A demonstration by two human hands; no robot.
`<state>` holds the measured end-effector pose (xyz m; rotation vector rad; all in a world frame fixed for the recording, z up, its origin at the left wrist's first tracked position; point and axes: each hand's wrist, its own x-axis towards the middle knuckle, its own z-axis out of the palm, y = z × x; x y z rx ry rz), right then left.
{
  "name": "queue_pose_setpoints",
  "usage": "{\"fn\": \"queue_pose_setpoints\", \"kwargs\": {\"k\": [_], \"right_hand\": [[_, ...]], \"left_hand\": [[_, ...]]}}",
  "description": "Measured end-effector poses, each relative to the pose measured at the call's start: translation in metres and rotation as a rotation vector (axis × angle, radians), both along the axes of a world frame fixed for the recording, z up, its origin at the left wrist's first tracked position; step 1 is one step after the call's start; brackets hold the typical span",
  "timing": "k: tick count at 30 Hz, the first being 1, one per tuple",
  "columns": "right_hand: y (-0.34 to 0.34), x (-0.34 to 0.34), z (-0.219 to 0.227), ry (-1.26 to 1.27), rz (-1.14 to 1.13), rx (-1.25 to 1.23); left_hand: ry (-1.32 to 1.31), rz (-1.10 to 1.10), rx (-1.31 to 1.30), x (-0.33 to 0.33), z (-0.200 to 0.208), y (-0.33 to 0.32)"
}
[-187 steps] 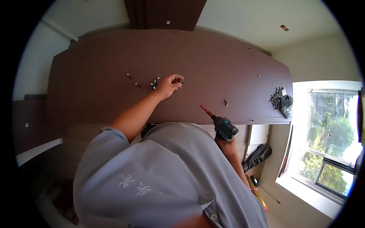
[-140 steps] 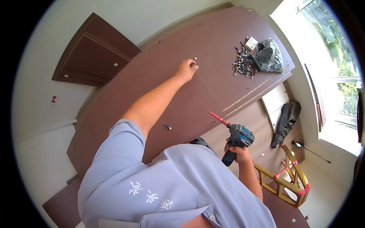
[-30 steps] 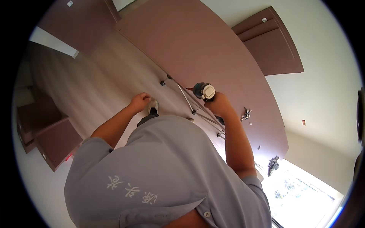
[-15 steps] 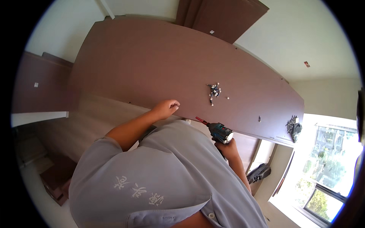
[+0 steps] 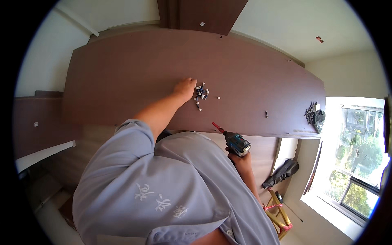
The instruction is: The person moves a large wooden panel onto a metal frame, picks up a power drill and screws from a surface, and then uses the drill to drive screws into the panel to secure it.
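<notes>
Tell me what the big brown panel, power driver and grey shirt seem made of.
Big brown panel: perhaps laminated board; smooth, even, faint sheen. Power driver: probably plastic; dull dark and blue, moulded look. Grey shirt: likely woven cloth; matt, soft folds.

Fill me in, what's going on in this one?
The person's right hand holds a power driver with a red tip. The left hand is at a small pile of white-headed fasteners on a large brown panel; whether it grips one is hidden. A larger pile lies by a dark bag at the panel's right end.
</notes>
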<state>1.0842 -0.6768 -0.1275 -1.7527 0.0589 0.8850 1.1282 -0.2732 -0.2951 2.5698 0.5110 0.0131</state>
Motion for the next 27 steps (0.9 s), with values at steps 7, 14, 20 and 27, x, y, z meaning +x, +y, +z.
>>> {"fn": "queue_pose_setpoints", "kwargs": {"k": [7, 14, 20, 27], "right_hand": [[0.06, 0.029, -0.016, -0.048, 0.231, 0.126], [0.167, 0.034, -0.01, -0.11, 0.462, 0.243], [0.239, 0.02, 0.003, -0.073, 0.588, 0.122], [0.305, -0.007, 0.009, -0.09, 0.599, 0.131]], "left_hand": [[0.065, 0.501, -1.22, -0.063, 0.031, 0.029], [-0.126, 0.684, -1.763, -0.149, 0.055, 0.072], [-0.188, 0.73, -1.858, -0.197, 0.064, 0.108], [-0.189, 0.75, -1.909, -0.236, 0.052, 0.17]]}}
